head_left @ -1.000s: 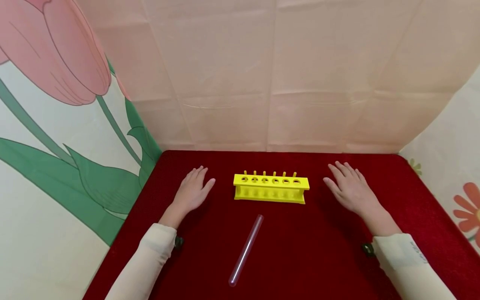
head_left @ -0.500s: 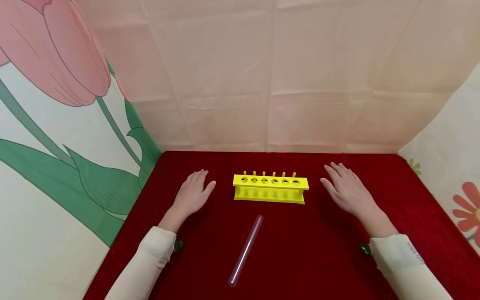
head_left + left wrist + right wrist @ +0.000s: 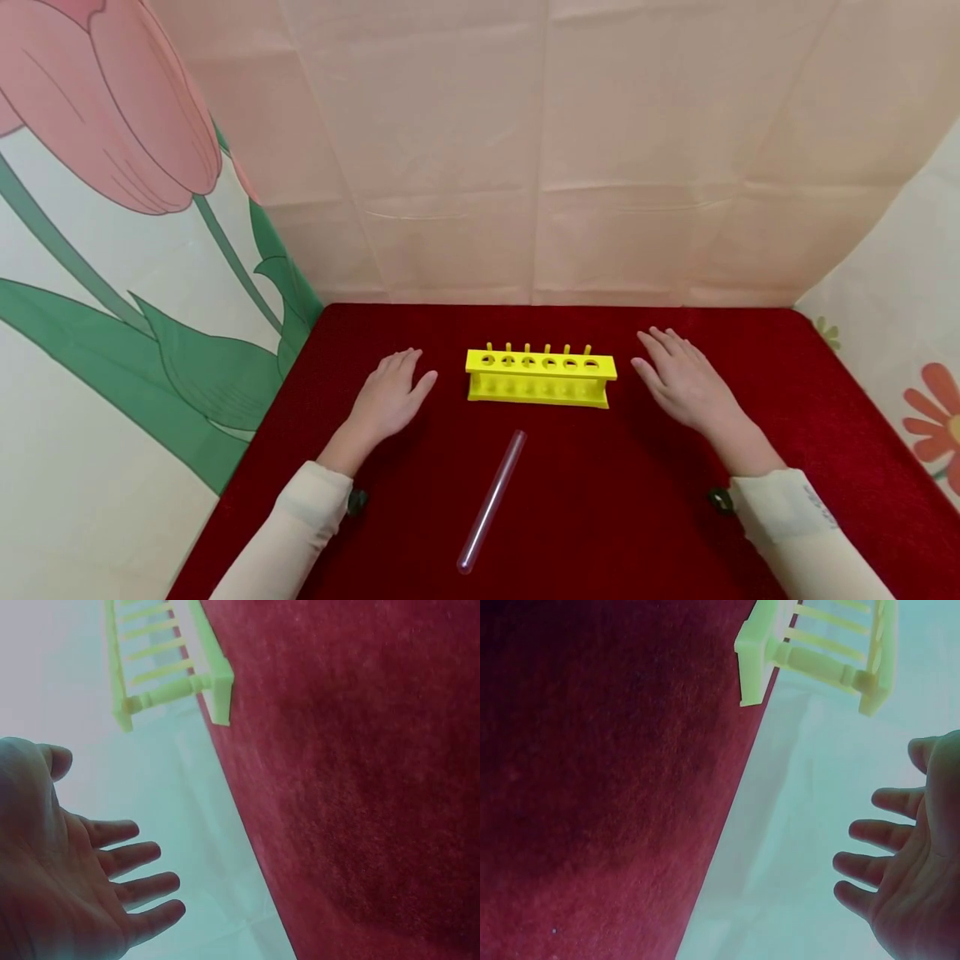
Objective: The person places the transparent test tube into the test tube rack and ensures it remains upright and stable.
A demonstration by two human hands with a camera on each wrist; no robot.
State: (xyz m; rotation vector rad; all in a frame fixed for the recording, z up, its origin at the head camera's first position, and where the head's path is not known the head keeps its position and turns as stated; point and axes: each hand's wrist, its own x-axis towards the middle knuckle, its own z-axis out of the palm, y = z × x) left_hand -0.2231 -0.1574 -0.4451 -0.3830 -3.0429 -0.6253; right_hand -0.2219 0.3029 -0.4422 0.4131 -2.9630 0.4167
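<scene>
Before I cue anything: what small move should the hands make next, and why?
Probably bring the left hand towards the clear tube: it lies loose on the red cloth on the person's side of the yellow rack, whose holes stand empty. Neither that hand nor the right hand holds anything, but the left looks nearer.

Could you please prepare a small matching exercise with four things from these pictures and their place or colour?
1. rack
2. test tube
3. left hand
4. right hand

A. right of the rack, holding nothing
B. transparent, lying on the red cloth
C. yellow, standing between the hands
D. left of the rack, holding nothing

Pairs: 1-C, 2-B, 3-D, 4-A
</scene>
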